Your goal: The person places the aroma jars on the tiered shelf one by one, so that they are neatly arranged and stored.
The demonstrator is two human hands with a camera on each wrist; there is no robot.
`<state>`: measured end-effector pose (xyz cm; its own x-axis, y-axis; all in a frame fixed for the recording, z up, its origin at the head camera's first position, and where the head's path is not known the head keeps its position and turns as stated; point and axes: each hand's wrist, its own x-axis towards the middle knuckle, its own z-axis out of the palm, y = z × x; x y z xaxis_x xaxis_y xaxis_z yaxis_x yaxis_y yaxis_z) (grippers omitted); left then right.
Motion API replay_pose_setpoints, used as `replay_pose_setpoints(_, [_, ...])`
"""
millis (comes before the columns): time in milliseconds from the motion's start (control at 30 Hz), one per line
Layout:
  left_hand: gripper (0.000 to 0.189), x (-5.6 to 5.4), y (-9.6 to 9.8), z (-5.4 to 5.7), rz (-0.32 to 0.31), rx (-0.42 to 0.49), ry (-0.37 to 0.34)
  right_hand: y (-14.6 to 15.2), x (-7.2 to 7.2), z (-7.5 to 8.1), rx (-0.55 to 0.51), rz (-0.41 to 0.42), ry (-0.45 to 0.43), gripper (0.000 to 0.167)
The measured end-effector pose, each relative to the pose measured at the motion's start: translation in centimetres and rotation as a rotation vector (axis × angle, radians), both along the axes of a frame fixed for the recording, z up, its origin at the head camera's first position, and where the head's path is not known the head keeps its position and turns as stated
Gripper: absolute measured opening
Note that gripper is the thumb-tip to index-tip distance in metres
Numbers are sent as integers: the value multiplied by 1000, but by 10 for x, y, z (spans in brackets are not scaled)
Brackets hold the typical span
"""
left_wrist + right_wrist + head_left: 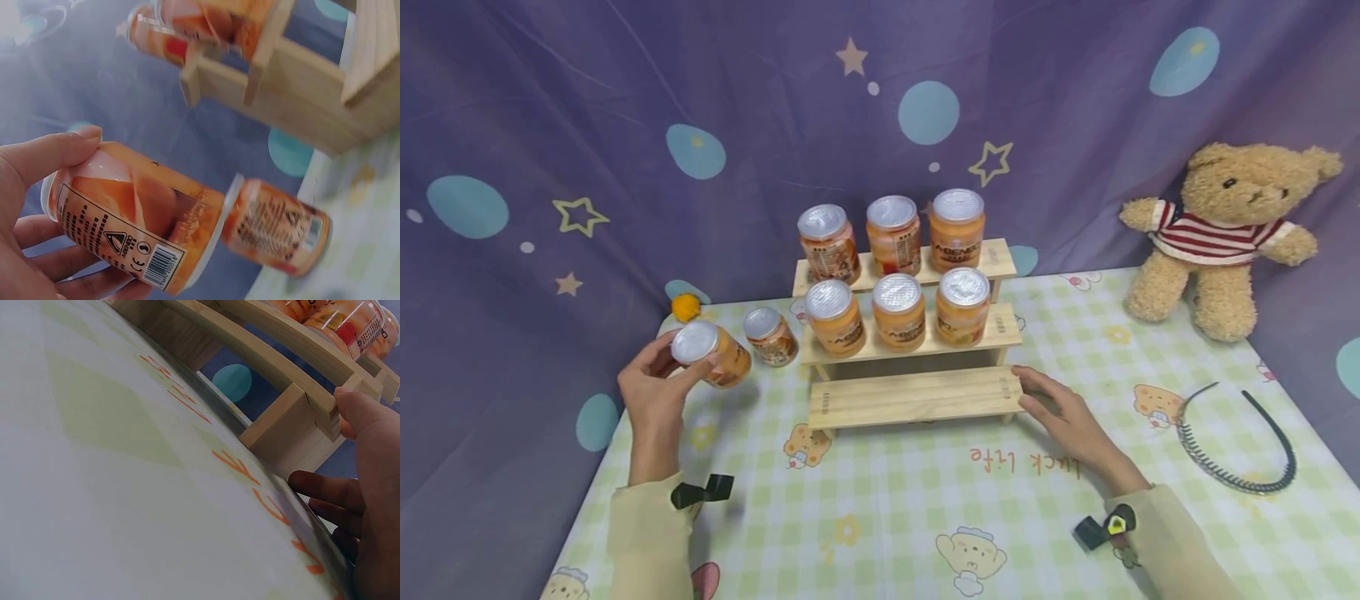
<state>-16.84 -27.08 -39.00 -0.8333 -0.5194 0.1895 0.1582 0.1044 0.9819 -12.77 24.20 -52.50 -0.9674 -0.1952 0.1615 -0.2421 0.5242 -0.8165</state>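
Note:
In the head view my left hand [658, 387] grips an orange can [727, 358] with a silver lid, tilted and above the table. The left wrist view shows the thumb on one side of this can [144, 212] and the fingers curled round the other. Another can [771, 337] stands just to its right on the cloth. My right hand [1067, 417] is at the right end of the lowest step of a wooden three-step rack [917, 396], which bears nothing. In the right wrist view the thumb touches that step's corner [322, 403], the other fingers extended below.
Three cans stand on the middle step [898, 312] and three on the top step [892, 237]. A yellow ball-like thing [685, 307] lies at the back left. To the right are a teddy bear [1225, 233] and a dark headband [1240, 479]. A purple curtain [775, 83] hangs behind.

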Motion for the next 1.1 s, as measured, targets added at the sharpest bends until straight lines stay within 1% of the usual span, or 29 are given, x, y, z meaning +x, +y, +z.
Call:
replay_pose_setpoints(100, [53,6,9,7,-9,-18,-14,0,-1,0,0,1,2,47])
replay_pose_setpoints(367, [55,19,29,19,-82,-63,-32,-1,-1,-1,-2,10,5,48])
replay_pose_setpoints(500, [56,26,39,23,-140,-83,-24,-1,-1,-1,-6,8,0,48])
replay_pose_setpoints(667, [58,35,56,26,-221,-84,-14,-1,-1,0,-4,1,0,48])
replay_pose_setpoints(833, [62,41,73,29,-301,-120,-20,-1,-1,1,-3,3,3,48])
replay_pose_setpoints(1000, [64,43,89,28,-371,-172,-17,-1,0,2,-11,9,-2,48])
replay_pose_setpoints(1100, [65,42,99,28,-399,-208,-13,-1,0,2,-8,6,-2,48])
